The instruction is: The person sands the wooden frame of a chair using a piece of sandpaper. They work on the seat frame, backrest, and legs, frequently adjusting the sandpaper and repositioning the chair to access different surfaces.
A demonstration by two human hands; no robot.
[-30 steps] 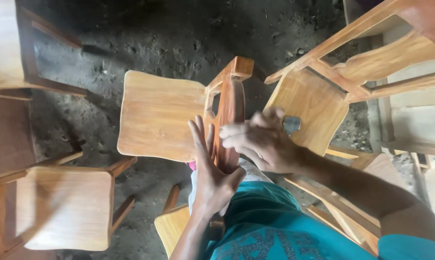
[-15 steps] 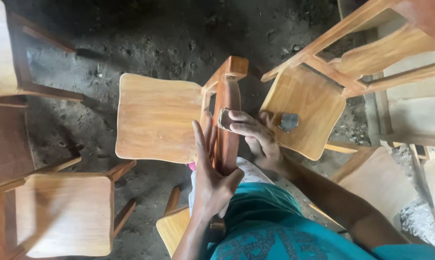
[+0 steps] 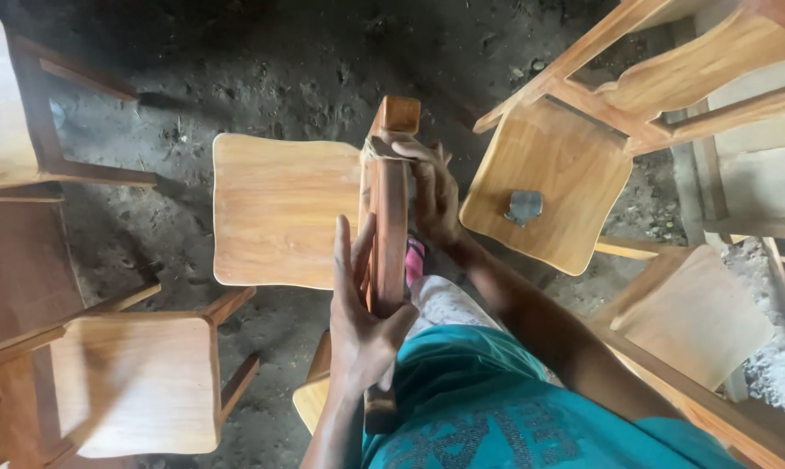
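With the left hand [image 3: 362, 304] flat and open against the chair backrest [image 3: 387, 217] at centre, the right hand [image 3: 434, 195], curled round a small pad at 12 o'clock, should rub with even pressure.

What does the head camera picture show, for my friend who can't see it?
A person looks down at a wooden chair and holds its reddish-brown back rail with both hands: the left hand flat against the near part, the right hand pressing a small pad near the top. More wooden chairs stand around on the dark dirt floor.
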